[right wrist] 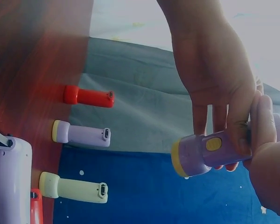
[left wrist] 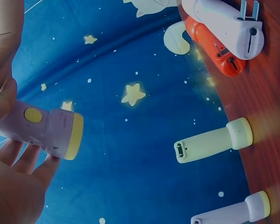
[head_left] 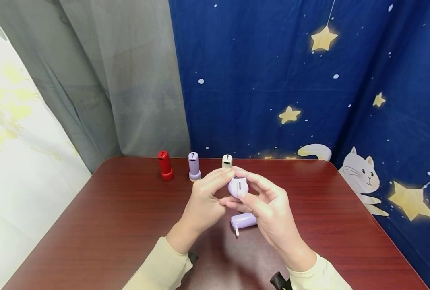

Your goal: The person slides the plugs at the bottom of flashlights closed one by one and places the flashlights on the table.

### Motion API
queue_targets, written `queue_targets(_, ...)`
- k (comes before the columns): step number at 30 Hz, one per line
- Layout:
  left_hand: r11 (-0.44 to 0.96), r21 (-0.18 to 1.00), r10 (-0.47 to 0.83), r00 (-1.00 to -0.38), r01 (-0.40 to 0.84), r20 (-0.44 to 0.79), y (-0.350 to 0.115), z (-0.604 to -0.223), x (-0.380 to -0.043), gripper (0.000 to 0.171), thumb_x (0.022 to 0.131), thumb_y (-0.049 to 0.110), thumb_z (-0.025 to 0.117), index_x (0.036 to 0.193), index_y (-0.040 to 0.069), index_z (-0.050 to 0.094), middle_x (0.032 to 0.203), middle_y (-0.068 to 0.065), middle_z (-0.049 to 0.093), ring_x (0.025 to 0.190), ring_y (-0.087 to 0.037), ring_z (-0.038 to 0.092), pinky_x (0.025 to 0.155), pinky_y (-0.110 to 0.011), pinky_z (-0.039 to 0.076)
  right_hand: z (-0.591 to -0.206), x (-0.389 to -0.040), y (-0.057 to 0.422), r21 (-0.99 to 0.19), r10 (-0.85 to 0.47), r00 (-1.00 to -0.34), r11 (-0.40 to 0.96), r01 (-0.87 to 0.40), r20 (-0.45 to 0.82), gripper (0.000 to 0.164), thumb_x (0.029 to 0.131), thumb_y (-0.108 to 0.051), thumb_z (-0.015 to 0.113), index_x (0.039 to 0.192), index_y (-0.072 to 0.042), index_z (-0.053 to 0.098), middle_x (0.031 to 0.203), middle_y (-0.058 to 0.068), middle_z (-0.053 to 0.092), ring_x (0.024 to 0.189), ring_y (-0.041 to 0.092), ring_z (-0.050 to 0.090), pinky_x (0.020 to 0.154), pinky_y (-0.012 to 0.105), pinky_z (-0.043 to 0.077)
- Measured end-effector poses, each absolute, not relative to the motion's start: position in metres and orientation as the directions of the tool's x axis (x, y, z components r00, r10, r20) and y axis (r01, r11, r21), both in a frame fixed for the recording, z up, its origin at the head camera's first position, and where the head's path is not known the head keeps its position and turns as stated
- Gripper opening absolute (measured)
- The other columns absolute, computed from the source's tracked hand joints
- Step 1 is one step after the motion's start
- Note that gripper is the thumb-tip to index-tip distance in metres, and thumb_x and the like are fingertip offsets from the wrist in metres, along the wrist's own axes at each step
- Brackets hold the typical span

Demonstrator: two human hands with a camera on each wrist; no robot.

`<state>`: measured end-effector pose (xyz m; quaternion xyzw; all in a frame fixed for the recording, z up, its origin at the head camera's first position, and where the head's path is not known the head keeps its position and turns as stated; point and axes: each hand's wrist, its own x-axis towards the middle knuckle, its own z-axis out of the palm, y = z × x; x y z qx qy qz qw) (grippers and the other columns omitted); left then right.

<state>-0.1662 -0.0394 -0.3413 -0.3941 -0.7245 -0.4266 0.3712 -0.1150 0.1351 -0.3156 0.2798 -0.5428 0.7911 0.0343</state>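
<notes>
Both hands hold a purple flashlight (head_left: 238,187) above the table, its slotted tail end toward the head camera. My left hand (head_left: 207,201) grips it from the left, thumb and fingers around the body. My right hand (head_left: 271,209) holds the tail end, with its thumb on it. The yellow button (left wrist: 33,115) and yellow lens rim (left wrist: 75,136) show in the left wrist view. Below the hands lies another purple flashlight (head_left: 244,220) with its plug prongs (left wrist: 255,9) out. Beside that one, a red flashlight (left wrist: 217,49) shows in the left wrist view; my right hand hides it in the head view.
At the back of the dark red table (head_left: 128,217) a red flashlight (head_left: 165,166), a purple flashlight (head_left: 194,166) and a cream flashlight (head_left: 227,161) stand on their lens ends. Grey (head_left: 139,80) and blue starry curtains (head_left: 251,80) hang behind.
</notes>
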Motion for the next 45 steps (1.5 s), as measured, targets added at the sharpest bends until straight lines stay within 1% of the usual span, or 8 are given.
queue_targets(8,0.325,0.367,0.282,-0.46,0.871,0.842,-0.043,-0.344,-0.165,0.049,0.074,-0.01,0.085,0.122,-0.004,0.075,0.116,-0.017,0.079,0.11,-0.028,0.075,0.101,-0.03,0.061,-0.314,-0.118,0.14,-0.904,-0.302,-0.858,-0.242,-0.353,0.415,0.044,0.102,0.004,0.063,0.145,0.007,0.055,0.125,0.011,0.074,0.087,0.024,0.082,0.081,0.046,0.067)
queue_targets(15,0.313,0.4,0.277,-0.486,0.861,0.829,-0.045,-0.344,-0.164,0.045,0.078,-0.008,0.084,0.121,0.001,0.076,0.114,-0.013,0.079,0.108,-0.023,0.074,0.098,-0.026,0.061,-0.311,-0.119,0.144,-0.911,-0.335,-0.849,-0.097,-0.4,0.409,0.046,0.1,0.001,0.067,0.145,-0.004,0.06,0.108,0.013,0.071,0.061,0.028,0.073,0.058,0.041,0.064)
queue_targets(18,0.316,0.393,0.28,-0.481,0.863,0.831,-0.045,-0.345,-0.163,0.045,0.078,-0.006,0.087,0.121,0.002,0.075,0.114,-0.012,0.079,0.108,-0.022,0.074,0.099,-0.026,0.06,-0.312,-0.117,0.143,-0.903,-0.319,-0.849,-0.054,-0.427,0.421,0.046,0.1,-0.001,0.068,0.144,-0.006,0.06,0.088,0.009,0.073,0.054,0.027,0.067,0.05,0.036,0.058)
queue_targets(22,0.329,0.358,0.289,-0.454,0.874,0.843,-0.045,-0.345,-0.164,0.045,0.078,-0.003,0.089,0.12,0.003,0.075,0.113,-0.011,0.078,0.105,-0.022,0.072,0.092,-0.025,0.062,-0.313,-0.115,0.14,-0.882,-0.264,-0.853,0.016,-0.471,0.45,0.047,0.097,0.002,0.072,0.141,-0.007,0.063,0.11,0.005,0.073,0.052,0.025,0.064,0.046,0.033,0.054)
queue_targets(25,0.332,0.335,0.302,-0.436,0.882,0.848,-0.046,-0.345,-0.164,0.045,0.078,-0.001,0.089,0.12,0.004,0.074,0.111,-0.009,0.077,0.102,-0.02,0.07,0.083,-0.022,0.061,-0.312,-0.112,0.137,-0.867,-0.199,-0.865,0.103,-0.487,0.462,0.046,0.093,0.0,0.078,0.137,-0.009,0.067,0.135,0.006,0.059,0.061,0.019,0.07,0.051,0.031,0.06)
queue_targets(34,0.354,0.329,0.323,-0.444,0.876,0.836,-0.044,-0.346,-0.161,0.043,0.078,0.005,0.092,0.117,0.007,0.073,0.111,-0.006,0.075,0.105,-0.019,0.067,0.089,-0.028,0.061,-0.307,-0.102,0.134,-0.764,-0.044,-0.833,0.374,-0.526,0.552,0.046,0.085,-0.008,0.089,0.129,-0.014,0.074,0.11,0.0,0.069,0.073,0.004,0.071,0.062,0.02,0.059)
queue_targets(39,0.363,0.379,0.341,-0.5,0.851,0.796,-0.047,-0.343,-0.159,0.046,0.08,0.008,0.092,0.12,0.009,0.072,0.116,-0.004,0.074,0.109,-0.018,0.065,0.091,-0.03,0.061,-0.307,-0.102,0.135,-0.782,-0.06,-0.834,0.315,-0.538,0.549,0.046,0.088,-0.004,0.085,0.132,-0.011,0.072,0.115,0.002,0.069,0.079,0.006,0.074,0.067,0.023,0.063)
queue_targets(45,0.318,0.571,0.458,-0.65,0.757,0.607,-0.058,-0.334,-0.16,0.052,0.087,0.018,0.089,0.134,0.015,0.069,0.127,0.001,0.074,0.111,-0.014,0.068,0.094,-0.03,0.06,-0.304,-0.104,0.145,-0.743,-0.19,-0.785,0.251,-0.62,0.59,0.049,0.094,0.009,0.071,0.14,-0.006,0.066,0.133,0.009,0.063,0.085,0.013,0.074,0.07,0.03,0.066)
